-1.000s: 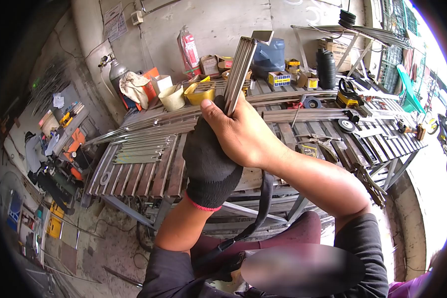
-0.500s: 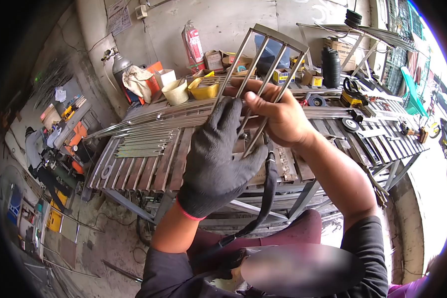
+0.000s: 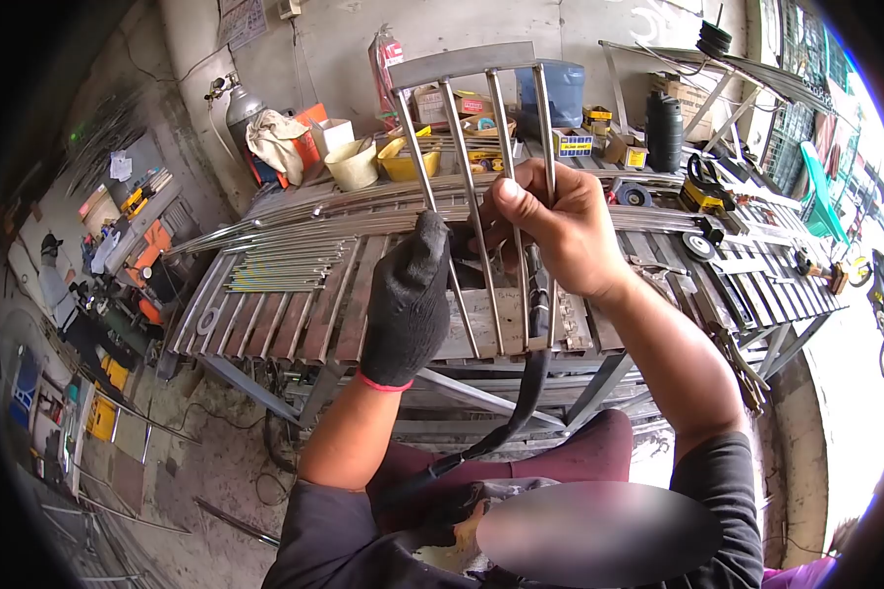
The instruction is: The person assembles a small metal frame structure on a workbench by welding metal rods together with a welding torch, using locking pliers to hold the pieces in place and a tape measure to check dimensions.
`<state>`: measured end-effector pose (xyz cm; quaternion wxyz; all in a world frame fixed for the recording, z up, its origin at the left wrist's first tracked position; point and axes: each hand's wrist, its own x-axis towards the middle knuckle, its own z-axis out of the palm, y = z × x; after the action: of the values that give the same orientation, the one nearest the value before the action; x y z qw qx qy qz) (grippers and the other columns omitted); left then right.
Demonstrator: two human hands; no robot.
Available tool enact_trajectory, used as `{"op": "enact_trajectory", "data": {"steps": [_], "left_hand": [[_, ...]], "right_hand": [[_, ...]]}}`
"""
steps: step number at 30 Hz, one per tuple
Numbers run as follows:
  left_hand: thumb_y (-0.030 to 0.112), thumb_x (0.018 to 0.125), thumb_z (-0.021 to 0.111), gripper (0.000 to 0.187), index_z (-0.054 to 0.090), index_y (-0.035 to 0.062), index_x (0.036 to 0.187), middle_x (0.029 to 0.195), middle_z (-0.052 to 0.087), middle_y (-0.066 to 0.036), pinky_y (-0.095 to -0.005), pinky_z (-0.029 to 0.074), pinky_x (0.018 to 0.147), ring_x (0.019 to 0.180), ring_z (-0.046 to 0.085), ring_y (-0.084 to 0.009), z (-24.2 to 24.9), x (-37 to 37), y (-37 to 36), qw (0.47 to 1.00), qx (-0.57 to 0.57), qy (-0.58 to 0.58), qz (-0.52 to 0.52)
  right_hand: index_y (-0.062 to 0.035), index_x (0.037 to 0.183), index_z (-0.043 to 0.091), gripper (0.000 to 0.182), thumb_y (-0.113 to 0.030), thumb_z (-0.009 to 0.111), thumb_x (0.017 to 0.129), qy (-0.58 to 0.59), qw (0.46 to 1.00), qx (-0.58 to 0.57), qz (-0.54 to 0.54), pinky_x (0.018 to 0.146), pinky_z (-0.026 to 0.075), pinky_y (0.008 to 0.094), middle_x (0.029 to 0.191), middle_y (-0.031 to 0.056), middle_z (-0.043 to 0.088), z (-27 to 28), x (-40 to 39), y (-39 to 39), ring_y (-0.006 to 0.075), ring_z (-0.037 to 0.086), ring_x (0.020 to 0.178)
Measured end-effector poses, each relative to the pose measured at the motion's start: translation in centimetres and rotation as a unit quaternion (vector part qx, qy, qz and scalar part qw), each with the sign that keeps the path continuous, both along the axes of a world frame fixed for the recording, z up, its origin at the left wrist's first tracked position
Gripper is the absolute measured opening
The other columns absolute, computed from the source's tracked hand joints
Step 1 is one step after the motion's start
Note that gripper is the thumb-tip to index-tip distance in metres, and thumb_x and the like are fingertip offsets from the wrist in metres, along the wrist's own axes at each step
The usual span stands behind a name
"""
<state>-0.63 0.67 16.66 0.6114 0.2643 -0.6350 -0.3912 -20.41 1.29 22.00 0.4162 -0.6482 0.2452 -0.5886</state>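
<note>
A metal rack piece (image 3: pixel 464 65) stands nearly upright over the workbench, a curved flat bar on top with several thin rods running down from it. My left hand (image 3: pixel 410 299), in a black glove with a red cuff, is closed around the leftmost rod. My bare right hand (image 3: pixel 565 228) grips the rods on the right, thumb in front and the other fingers partly hidden behind. Below my hands a black hose (image 3: pixel 528 393) hangs from the bench edge toward my lap.
Several cut rods (image 3: pixel 285 263) lie on the slatted workbench (image 3: pixel 314 329). Behind are a white bucket (image 3: pixel 352 167), a yellow container (image 3: pixel 403 165), a blue bin (image 3: pixel 557 93) and a fire extinguisher (image 3: pixel 387 59). A grinding disc (image 3: pixel 695 245) lies at the right.
The rack piece has turned more upright, its top bar swinging left. My left hand has dropped slightly and now wraps the left rod; my right hand keeps its grip on the right side.
</note>
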Motion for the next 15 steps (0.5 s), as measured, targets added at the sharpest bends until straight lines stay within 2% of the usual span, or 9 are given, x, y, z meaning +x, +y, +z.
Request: {"op": "enact_trajectory", "data": {"steps": [1, 3, 4, 5, 7, 8, 10, 13, 15], "left_hand": [[0.032, 0.110, 0.060, 0.035, 0.068, -0.0024, 0.109, 0.087, 0.068, -0.006, -0.0324, 0.050, 0.077, 0.082, 0.064, -0.0151, -0.6, -0.4, -0.2, 0.999, 0.002, 0.032, 0.023], [0.034, 0.113, 0.054, 0.040, 0.067, -0.0026, 0.106, 0.091, 0.063, -0.001, -0.0307, 0.047, 0.079, 0.084, 0.055, -0.0114, -1.0, -1.3, 0.3, 0.991, -0.065, 0.013, 0.116], [0.034, 0.112, 0.055, 0.038, 0.066, -0.0023, 0.106, 0.092, 0.063, 0.000, -0.0300, 0.047, 0.079, 0.084, 0.054, -0.0112, -0.6, -1.3, 0.7, 0.990, -0.055, 0.000, 0.126], [0.033, 0.112, 0.056, 0.037, 0.065, -0.0021, 0.106, 0.093, 0.063, 0.000, -0.0294, 0.046, 0.079, 0.084, 0.054, -0.0109, -0.3, -1.3, 1.0, 0.990, -0.046, -0.013, 0.136], [0.020, 0.111, 0.054, 0.025, 0.065, -0.0015, 0.104, 0.085, 0.059, -0.002, -0.0310, 0.046, 0.074, 0.078, 0.056, -0.0144, -0.6, -2.0, 1.2, 0.987, -0.065, 0.040, 0.138], [0.013, 0.110, 0.052, 0.021, 0.065, -0.0012, 0.103, 0.081, 0.058, -0.003, -0.0318, 0.046, 0.071, 0.074, 0.057, -0.0162, -0.7, -2.3, 1.4, 0.985, -0.075, 0.067, 0.139], [0.011, 0.109, 0.051, 0.020, 0.063, 0.0008, 0.097, 0.079, 0.055, -0.001, -0.0296, 0.042, 0.067, 0.072, 0.053, -0.0123, -1.9, -2.4, 1.0, 0.970, -0.022, 0.243, -0.022], [0.005, 0.105, 0.052, 0.018, 0.057, 0.0058, 0.088, 0.077, 0.051, 0.003, -0.0252, 0.034, 0.063, 0.071, 0.042, -0.0055, -2.2, -2.6, 1.0, 0.957, -0.080, 0.268, -0.069], [0.009, 0.106, 0.055, 0.017, 0.058, 0.0059, 0.089, 0.078, 0.051, 0.003, -0.0255, 0.035, 0.064, 0.071, 0.042, -0.0062, -2.1, -2.6, 1.1, 0.971, -0.112, 0.212, -0.001]], "right_hand": [[0.0001, 0.093, 0.064, 0.035, -0.033, 0.070, 0.105, 0.010, 0.999, 0.004, -0.035, 0.051, 0.054, 0.0270, 0.074, 0.0058, 0.070, 0.2, 0.6, 0.3, 0.0118, 0.071, 0.066], [-0.0005, 0.090, 0.062, 0.039, -0.036, 0.070, 0.104, 0.031, 0.994, 0.013, -0.103, 0.049, 0.053, 0.0266, 0.068, 0.0040, 0.067, 0.8, 1.6, 1.1, 0.0121, 0.070, 0.064], [-0.0027, 0.079, 0.060, 0.046, -0.041, 0.075, 0.101, 0.006, 0.992, 0.021, -0.128, 0.048, 0.047, 0.0261, 0.062, 0.0004, 0.061, 1.2, 2.4, 1.5, 0.0080, 0.062, 0.057], [-0.0033, 0.076, 0.058, 0.048, -0.041, 0.077, 0.099, 0.023, 0.984, -0.006, -0.176, 0.048, 0.045, 0.0267, 0.061, -0.0003, 0.059, 1.2, 2.5, 1.2, 0.0073, 0.058, 0.056], [-0.0045, 0.069, 0.056, 0.053, -0.042, 0.081, 0.096, 0.057, 0.959, -0.061, -0.270, 0.047, 0.041, 0.0277, 0.059, -0.0018, 0.055, 0.8, 2.7, 0.3, 0.0059, 0.049, 0.054], [-0.0050, 0.066, 0.054, 0.054, -0.042, 0.083, 0.094, 0.061, 0.956, -0.063, -0.278, 0.047, 0.040, 0.0281, 0.058, -0.0026, 0.053, 0.7, 2.8, 0.2, 0.0059, 0.047, 0.055], [-0.0060, 0.062, 0.051, 0.058, -0.041, 0.087, 0.090, 0.068, 0.950, -0.078, -0.296, 0.048, 0.037, 0.0289, 0.056, -0.0041, 0.049, 0.6, 2.9, 0.4, 0.0060, 0.041, 0.056], [-0.0073, 0.061, 0.047, 0.052, -0.028, 0.087, 0.087, 0.087, 0.955, -0.064, -0.278, 0.049, 0.037, 0.0288, 0.055, -0.0034, 0.049, 0.6, 2.7, 1.2, 0.0058, 0.041, 0.055], [-0.0078, 0.060, 0.046, 0.050, -0.023, 0.085, 0.087, 0.082, 0.960, -0.068, -0.257, 0.049, 0.036, 0.0290, 0.055, -0.0033, 0.049, 0.5, 2.6, 1.2, 0.0057, 0.041, 0.056]]}}
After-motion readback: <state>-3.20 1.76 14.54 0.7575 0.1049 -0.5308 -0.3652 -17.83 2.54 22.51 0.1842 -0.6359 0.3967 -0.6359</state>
